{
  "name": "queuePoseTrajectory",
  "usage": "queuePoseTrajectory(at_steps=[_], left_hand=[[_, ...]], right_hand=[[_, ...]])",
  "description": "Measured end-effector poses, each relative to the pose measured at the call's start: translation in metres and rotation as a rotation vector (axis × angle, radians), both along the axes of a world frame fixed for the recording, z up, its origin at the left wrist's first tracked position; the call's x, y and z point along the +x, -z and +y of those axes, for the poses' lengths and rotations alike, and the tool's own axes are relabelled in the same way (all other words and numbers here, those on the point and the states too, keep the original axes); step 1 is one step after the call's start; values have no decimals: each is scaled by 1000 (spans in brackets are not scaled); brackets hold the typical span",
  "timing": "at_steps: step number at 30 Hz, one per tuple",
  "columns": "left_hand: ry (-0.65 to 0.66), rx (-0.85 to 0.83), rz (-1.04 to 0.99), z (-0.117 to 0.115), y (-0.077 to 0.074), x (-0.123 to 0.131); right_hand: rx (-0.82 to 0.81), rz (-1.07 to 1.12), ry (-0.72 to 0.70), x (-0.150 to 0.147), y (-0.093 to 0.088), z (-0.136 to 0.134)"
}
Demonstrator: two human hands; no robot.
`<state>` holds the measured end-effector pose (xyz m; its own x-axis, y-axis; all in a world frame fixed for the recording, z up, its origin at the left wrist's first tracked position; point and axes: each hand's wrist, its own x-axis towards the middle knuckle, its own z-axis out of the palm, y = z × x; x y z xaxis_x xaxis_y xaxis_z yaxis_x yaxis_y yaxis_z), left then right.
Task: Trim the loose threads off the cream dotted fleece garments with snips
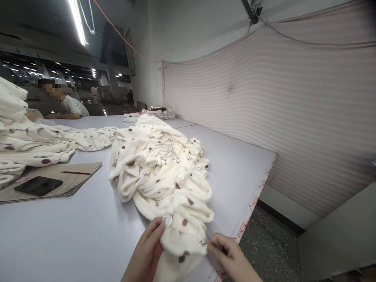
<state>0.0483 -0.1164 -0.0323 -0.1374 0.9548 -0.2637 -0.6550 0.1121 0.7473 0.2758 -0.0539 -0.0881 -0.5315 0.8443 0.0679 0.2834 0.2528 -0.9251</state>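
Cloth (176, 188), creamy white and plush, is lying heaped in soft rolling folds on the table (73, 227), brown dots and small grey drawings scattering across it; its near end is sitting at six o'clock, between the two hands. The left hand (149, 246) is reaching up from seven o'clock of the heap, thumb and fingers closing narrowly and pinching a fold. The right hand (230, 254) is slanting in from five o'clock, fingers curling inward just beside the cloth's edge; whether they are gripping it, I cannot tell. At nine o'clock, a dark phone (38, 185) and a red pencil (75, 172) are resting on brown paper sheets (88, 168). Farther off, folded stacks (132, 117) are standing at twelve o'clock, a striped sheet (293, 98) is hanging at two, and a person (75, 106) in white is leaning at the table's far side, at ten.
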Motion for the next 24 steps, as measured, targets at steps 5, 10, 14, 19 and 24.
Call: queuePoseTrajectory(at_steps=[5,10,14,19,24], left_hand=[[37,206,24,45,2,5],[144,188,69,72,2,2],[154,104,185,48,-5,-25],[-206,-50,439,-6,25,-43],[-197,-118,726,-20,77,-1]], right_hand=[[-176,135,21,8,-7,-2],[47,-112,-343,-50,14,-15],[379,-309,-330,-78,21,-7],[341,-179,-218,-81,-9,21],[295,-73,-186,-96,-33,37]])
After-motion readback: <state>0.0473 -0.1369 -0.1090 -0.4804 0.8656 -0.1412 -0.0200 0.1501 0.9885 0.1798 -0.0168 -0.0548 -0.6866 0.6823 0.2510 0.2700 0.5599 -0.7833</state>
